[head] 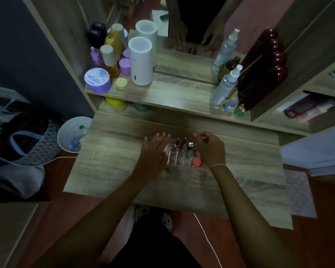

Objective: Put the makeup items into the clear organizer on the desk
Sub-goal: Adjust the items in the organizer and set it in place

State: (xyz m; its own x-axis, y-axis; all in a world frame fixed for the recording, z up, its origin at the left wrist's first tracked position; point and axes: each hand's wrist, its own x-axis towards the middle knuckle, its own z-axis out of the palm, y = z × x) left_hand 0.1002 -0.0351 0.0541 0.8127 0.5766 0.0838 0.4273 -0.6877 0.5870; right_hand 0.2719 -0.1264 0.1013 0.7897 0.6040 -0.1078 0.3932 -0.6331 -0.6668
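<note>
Two bare forearms nearest the lens, reaching forward over the near edge of the counter (112, 167).

Left hand (153, 151): grip spread, fingers straight and flat, laid against the left side of the clear organizer (179, 157); touching or just beside the wall, cannot tell which through the blur.

Right hand (210, 149): fingers curled, thumb and forefinger drawn together as if pinching; nothing visible between them, so whether anything is held cannot be told. Thin cord around the wrist.

Clear organizer: between the two grips, on the counter, mid-board. Contents: several upright tubes or small bottles (180, 145) in the far compartments, a silver-capped one (190, 145) nearer the right grip, an orange sponge (196, 161) in the near-right compartment, just under the right wrist. No loose makeup seen on the counter around the grips.

Judged stage: late; last piece being settled, or the tray being squared up.

Handling notes, as judgement:
- Keep the left grip flat on the wall as a brace; light plastic, likely to slide.
- Lower anything from the right grip straight down into a free cell; avoid brushing upright neighbours.
- Lift the right wrist clear of the sponge.
- Dim light, transparent dividers: confirm by touch.
</note>
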